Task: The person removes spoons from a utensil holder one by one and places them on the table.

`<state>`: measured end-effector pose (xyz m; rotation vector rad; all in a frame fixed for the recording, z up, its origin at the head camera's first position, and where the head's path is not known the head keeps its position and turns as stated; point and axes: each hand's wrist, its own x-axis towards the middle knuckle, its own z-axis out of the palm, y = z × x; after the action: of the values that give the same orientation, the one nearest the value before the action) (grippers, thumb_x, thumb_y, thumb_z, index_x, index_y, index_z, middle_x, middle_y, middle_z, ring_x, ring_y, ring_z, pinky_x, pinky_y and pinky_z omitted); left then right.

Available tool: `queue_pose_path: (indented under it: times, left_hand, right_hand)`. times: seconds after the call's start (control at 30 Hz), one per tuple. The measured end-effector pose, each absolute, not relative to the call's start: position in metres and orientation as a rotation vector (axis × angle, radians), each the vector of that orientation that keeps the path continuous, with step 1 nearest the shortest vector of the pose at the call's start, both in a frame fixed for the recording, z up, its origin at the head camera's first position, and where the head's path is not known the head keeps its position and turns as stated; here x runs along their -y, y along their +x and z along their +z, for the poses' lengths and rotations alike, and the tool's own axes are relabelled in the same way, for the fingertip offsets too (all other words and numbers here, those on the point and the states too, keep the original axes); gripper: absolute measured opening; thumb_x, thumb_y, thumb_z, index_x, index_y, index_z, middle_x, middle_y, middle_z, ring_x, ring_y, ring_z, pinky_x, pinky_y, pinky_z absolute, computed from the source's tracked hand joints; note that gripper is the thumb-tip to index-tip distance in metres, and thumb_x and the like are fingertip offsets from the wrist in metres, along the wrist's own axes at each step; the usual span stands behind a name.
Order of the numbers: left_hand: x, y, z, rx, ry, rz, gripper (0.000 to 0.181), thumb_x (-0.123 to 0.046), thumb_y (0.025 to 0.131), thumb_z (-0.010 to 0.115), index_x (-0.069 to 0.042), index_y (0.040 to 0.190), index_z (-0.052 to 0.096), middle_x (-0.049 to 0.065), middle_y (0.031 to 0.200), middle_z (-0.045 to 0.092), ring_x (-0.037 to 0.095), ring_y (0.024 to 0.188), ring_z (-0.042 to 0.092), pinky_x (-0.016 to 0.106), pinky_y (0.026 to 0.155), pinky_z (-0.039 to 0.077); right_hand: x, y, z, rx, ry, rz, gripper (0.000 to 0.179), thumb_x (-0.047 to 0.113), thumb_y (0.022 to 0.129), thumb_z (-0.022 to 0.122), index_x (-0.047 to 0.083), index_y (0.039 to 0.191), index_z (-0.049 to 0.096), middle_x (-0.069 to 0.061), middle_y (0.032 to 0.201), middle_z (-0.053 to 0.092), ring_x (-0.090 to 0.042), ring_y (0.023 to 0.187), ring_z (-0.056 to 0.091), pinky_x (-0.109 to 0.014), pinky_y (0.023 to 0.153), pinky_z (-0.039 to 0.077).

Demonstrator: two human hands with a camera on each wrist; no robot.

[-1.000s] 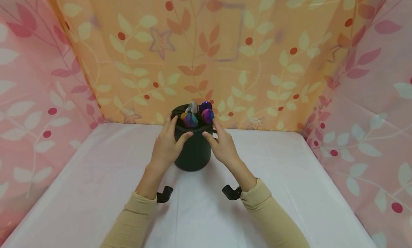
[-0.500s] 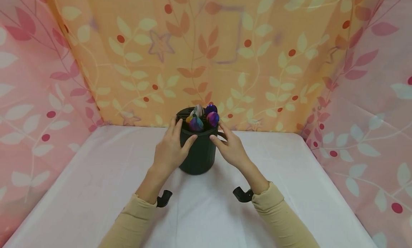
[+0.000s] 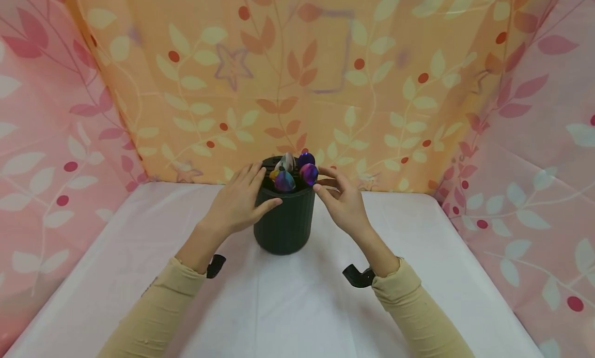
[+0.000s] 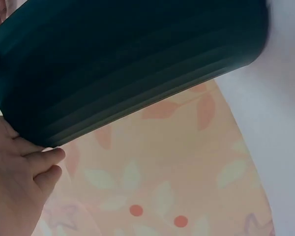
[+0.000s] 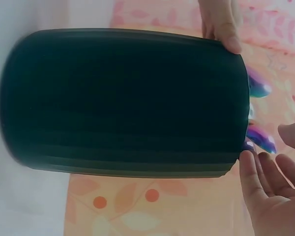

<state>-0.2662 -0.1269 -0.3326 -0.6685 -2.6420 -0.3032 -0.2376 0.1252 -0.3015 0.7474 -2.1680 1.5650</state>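
A dark green utensil holder (image 3: 283, 223) with a slotted top stands upright. Spoons with shiny heads rise from it: a purple spoon (image 3: 309, 174), a dark violet spoon (image 3: 306, 160), a teal-blue spoon (image 3: 284, 181) and a silvery spoon (image 3: 286, 162). My left hand (image 3: 237, 200) rests on the left of the rim, fingers nearly straight, thumb stretched along the front. At the right of the rim, my right hand (image 3: 346, 200) has its thumb beside the purple spoon's head. The right wrist view shows that thumb apart from the loosely bent fingers (image 5: 252, 172).
White cloth covers the table (image 3: 297, 306). An orange patterned curtain (image 3: 186, 115) hangs close behind the holder, with pink patterned curtains at both sides. A black bent piece (image 3: 358, 276) sits at the right wrist, and a similar black piece (image 3: 216, 266) at the left.
The holder has shifted slightly right and nearer. My left wrist has swung left with the fingers flatter over the rim. My right hand has moved right, its thumb leaving the holder's front wall.
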Motion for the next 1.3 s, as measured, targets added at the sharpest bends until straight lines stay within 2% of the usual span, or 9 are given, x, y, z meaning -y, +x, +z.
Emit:
queue_pose_path:
  times: [0.3, 0.63, 0.93, 1.17, 1.3]
  left_hand:
    - [0.129, -0.270, -0.336, 2.613, -0.702, -0.387, 0.095, -0.074, 0.087, 0.034, 0.001, 0.145, 0.033, 0.013, 0.154, 0.026, 0.029, 0.142, 0.023, 0.047, 0.111, 0.029]
    - [0.128, -0.271, -0.339, 2.585, -0.702, -0.422, 0.095, -0.074, 0.086, 0.035, 0.001, 0.145, 0.034, 0.013, 0.153, 0.027, 0.030, 0.141, 0.026, 0.046, 0.112, 0.028]
    - [0.128, -0.273, -0.342, 2.554, -0.696, -0.404, 0.095, -0.074, 0.086, 0.036, 0.003, 0.143, 0.036, 0.014, 0.152, 0.029, 0.031, 0.140, 0.028, 0.046, 0.110, 0.030]
    - [0.128, -0.273, -0.342, 2.586, -0.693, -0.407, 0.096, -0.074, 0.086, 0.033, 0.002, 0.145, 0.032, 0.014, 0.153, 0.027, 0.029, 0.141, 0.025, 0.044, 0.114, 0.025]
    - [0.129, -0.273, -0.342, 2.589, -0.684, -0.399, 0.096, -0.075, 0.086, 0.032, 0.001, 0.146, 0.031, 0.013, 0.153, 0.027, 0.029, 0.141, 0.025, 0.044, 0.114, 0.023]
  right_hand:
    - [-0.120, -0.246, -0.296, 2.127, 0.708, 1.637, 0.038, 0.001, 0.090, 0.062, -0.007, 0.126, 0.053, -0.024, 0.120, 0.057, -0.035, 0.104, 0.060, -0.035, 0.092, 0.050]
    - [-0.119, -0.251, -0.297, 2.103, 0.709, 1.631, 0.032, -0.002, 0.088, 0.063, -0.007, 0.120, 0.058, -0.023, 0.117, 0.059, -0.035, 0.098, 0.062, -0.027, 0.085, 0.053]
    - [-0.120, -0.260, -0.296, 2.116, 0.701, 1.680, 0.028, -0.005, 0.088, 0.062, -0.007, 0.116, 0.061, -0.022, 0.112, 0.062, -0.038, 0.092, 0.063, -0.029, 0.079, 0.056]
    - [-0.130, -0.275, -0.297, 2.099, 0.694, 1.860, 0.030, 0.005, 0.090, 0.064, 0.001, 0.120, 0.061, -0.018, 0.112, 0.062, -0.028, 0.093, 0.065, -0.036, 0.079, 0.056]
    - [-0.136, -0.275, -0.287, 2.053, 0.743, 1.864, 0.030, 0.007, 0.090, 0.064, 0.001, 0.119, 0.061, -0.018, 0.111, 0.062, -0.029, 0.093, 0.065, -0.038, 0.080, 0.056]
